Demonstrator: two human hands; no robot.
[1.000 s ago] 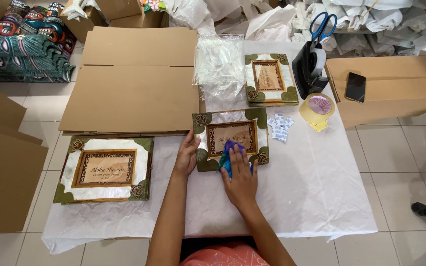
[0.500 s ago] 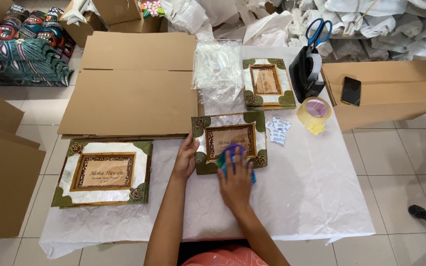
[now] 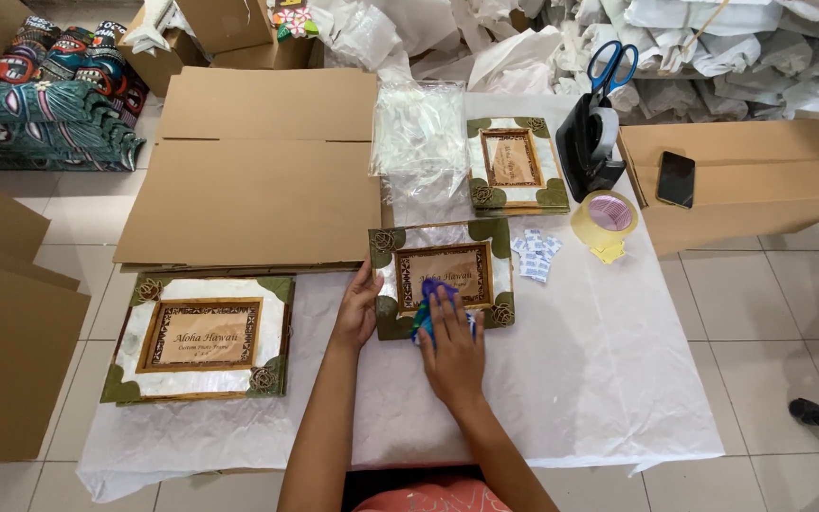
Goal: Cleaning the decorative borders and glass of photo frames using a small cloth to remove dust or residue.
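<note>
On the table, the right hand (image 3: 451, 353) has slid its blue cloth (image 3: 431, 301) lower on the frame (image 3: 441, 276), grip pressed flat; the left hand (image 3: 357, 311) still steadies the edge, fingers spread.

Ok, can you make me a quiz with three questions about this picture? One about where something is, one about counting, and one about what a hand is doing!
1. Where is the black phone?
A. On the cardboard box at the right
B. On the floor tiles
C. Under the scissors

2. How many decorated picture frames lie on the white paper?
A. One
B. Three
C. Five

3. What is the right hand doing?
A. Holding scissors
B. Lifting the tape roll
C. Pressing a blue cloth on the middle frame

Answers:
1. A, the phone rests on top of the long cardboard box.
2. B, one at the left, one in the middle, one farther back.
3. C, the cloth sits under the fingers while the left hand steadies the frame's edge.
</note>
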